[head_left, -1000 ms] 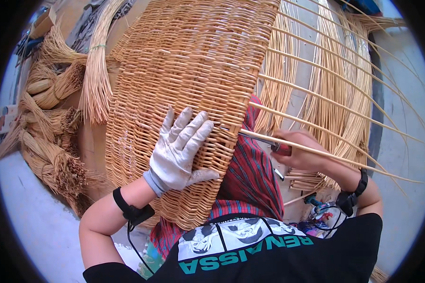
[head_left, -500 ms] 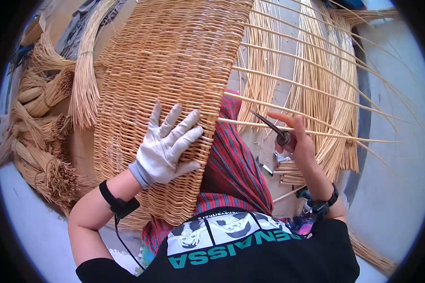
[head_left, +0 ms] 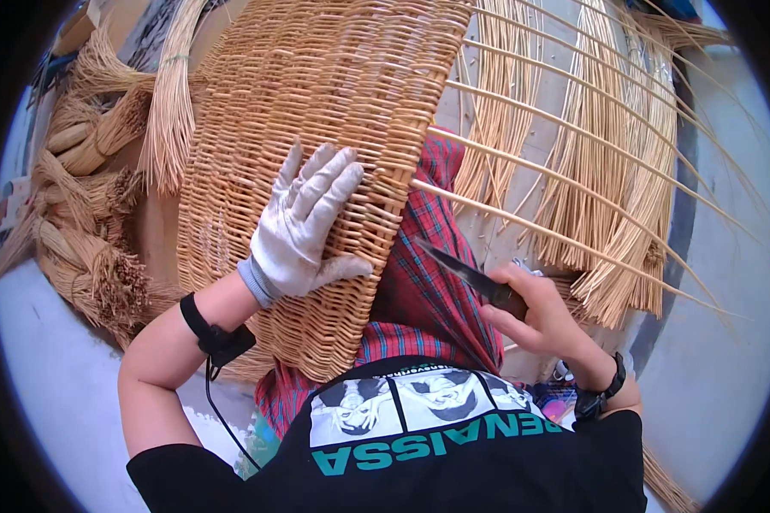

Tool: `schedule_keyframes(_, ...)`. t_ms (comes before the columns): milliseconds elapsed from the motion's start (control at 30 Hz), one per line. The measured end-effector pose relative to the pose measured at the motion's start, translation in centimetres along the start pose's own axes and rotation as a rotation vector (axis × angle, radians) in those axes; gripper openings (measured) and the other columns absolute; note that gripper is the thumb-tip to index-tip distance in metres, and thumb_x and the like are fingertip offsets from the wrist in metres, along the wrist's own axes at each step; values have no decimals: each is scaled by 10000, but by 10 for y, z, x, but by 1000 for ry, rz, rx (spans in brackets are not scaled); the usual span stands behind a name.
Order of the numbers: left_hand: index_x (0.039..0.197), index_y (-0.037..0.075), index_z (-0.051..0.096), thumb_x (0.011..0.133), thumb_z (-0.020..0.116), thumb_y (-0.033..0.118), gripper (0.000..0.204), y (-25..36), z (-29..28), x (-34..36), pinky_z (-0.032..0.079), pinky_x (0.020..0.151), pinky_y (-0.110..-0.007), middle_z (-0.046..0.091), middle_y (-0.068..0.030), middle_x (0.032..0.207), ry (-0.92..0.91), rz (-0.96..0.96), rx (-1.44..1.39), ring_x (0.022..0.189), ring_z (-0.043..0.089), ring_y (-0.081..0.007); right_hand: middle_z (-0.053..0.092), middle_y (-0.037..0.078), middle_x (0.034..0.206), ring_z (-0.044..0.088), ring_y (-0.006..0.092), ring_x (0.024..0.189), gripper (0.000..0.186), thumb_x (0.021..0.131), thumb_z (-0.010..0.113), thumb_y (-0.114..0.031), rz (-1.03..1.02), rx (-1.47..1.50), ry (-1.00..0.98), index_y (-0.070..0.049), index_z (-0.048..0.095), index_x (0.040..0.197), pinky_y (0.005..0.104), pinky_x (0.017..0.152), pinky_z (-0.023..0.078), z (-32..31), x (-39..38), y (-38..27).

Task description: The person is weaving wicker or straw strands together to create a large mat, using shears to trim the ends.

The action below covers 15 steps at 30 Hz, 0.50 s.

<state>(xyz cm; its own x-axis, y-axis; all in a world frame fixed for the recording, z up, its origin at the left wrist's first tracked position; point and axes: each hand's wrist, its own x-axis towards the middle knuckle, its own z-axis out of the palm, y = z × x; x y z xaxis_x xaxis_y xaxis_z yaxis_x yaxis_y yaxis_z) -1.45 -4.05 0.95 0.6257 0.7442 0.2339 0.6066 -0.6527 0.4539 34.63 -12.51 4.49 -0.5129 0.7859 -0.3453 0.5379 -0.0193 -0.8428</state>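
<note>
- Wickerwork, big, brown and woven, fills the upper middle of the head view. Its bottom end is by the person's lap.
- The left hand wears a white glove. It lies flat on the weave near the right edge, with its fingers spread, and it is not gripping.
- The right hand is bare. Its fingers and thumb are wrapped around the handle end of a pointed tool.
- The tool's dark blade points up and left, toward the woven edge. Its tip is near the edge but does not touch it.
- Under the blade is a red checked cloth, spread over the person's lap.
- Long, thin sticks poke out to the right from the woven edge. The lowest one passes above the right hand in the view.
- Bunches of pale sticks lie on the right, past the weave.
- More tied bundles are heaped on the left.
- Black bands sit on both wrists, and the person wears a black shirt.
</note>
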Motion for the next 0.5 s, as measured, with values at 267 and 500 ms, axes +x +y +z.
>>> schedule_keyframes(267,1537,26,479,801,760,665,1014,-5,2,-3,169,1297,-553,513,-190,1553,11,-5,23,1490,431,-384,775,120,1079,725,229,782,523,912,720,-96,-59,107,4,-171,664,1426,325,752,560,5,17,-4)
schedule_keyframes(500,1533,41,496,797,754,678,1007,-2,2,-3,182,1296,-546,519,-172,1556,-4,-3,34,1494,434,-362,775,135,1154,757,218,873,477,922,696,-57,-73,156,-20,-151,689,1389,320,800,573,2,22,-6)
